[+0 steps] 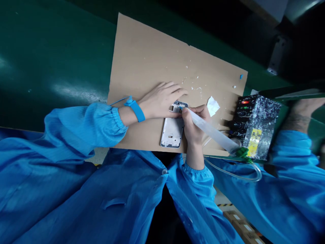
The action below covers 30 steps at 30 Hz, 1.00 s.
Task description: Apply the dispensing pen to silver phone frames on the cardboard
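Note:
A silver phone frame (pixel 172 133) lies on a brown cardboard sheet (pixel 142 61), its bare metal inside facing up. My left hand (pixel 162 100) holds its upper part, thumb across the frame and fingers curving past the far end. In my right hand (pixel 195 126) is a translucent dispensing syringe (pixel 213 131), gripped low like a pen and tilted. Its blue tip points at the upper part of the frame, between my hands; whether it touches cannot be made out. A green fitting (pixel 242 153) at the syringe's back end joins a clear tube (pixel 243 178).
A black, white-smeared control box (pixel 256 127) with lit displays stands on the right. A white paper scrap (pixel 212 106), white crumbs and a small blue piece (pixel 241 77) lie on the cardboard. Another person's arm (pixel 291 145) is at the far right, over the green table (pixel 56 61).

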Tool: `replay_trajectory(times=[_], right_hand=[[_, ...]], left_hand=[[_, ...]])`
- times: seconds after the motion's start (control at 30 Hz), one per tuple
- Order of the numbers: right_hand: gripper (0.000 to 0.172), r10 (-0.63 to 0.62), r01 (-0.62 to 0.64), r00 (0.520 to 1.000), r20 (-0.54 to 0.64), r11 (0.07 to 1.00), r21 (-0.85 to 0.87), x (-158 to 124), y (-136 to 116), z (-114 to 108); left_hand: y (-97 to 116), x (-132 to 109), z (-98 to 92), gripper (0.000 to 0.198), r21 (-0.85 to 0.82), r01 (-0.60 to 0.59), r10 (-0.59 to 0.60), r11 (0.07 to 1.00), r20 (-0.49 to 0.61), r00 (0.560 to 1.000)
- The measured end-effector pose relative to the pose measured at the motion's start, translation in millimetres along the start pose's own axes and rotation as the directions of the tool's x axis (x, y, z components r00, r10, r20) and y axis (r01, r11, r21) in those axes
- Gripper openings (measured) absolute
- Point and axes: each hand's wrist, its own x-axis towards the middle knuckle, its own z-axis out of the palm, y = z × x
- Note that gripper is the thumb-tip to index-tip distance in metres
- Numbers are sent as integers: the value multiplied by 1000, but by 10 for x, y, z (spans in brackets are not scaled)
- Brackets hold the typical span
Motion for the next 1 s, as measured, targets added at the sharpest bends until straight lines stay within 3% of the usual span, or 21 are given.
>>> replay_trajectory(times=[0.33,0.67,1.0], right_hand=[[48,-20,20,1000,-13,1000,-17,-6,32,7],[39,-50,50,999,-11,996,70,-7,41,9],[45,-60,61,998,-11,995,84,-1,56,15]], left_hand=[[-9,1,10,61,1,-5,5,1000,3,1000],[4,1,3,59,18,-14,14,1000,-2,1000],[0,-1,26,58,32,-19,19,999,-12,1000]])
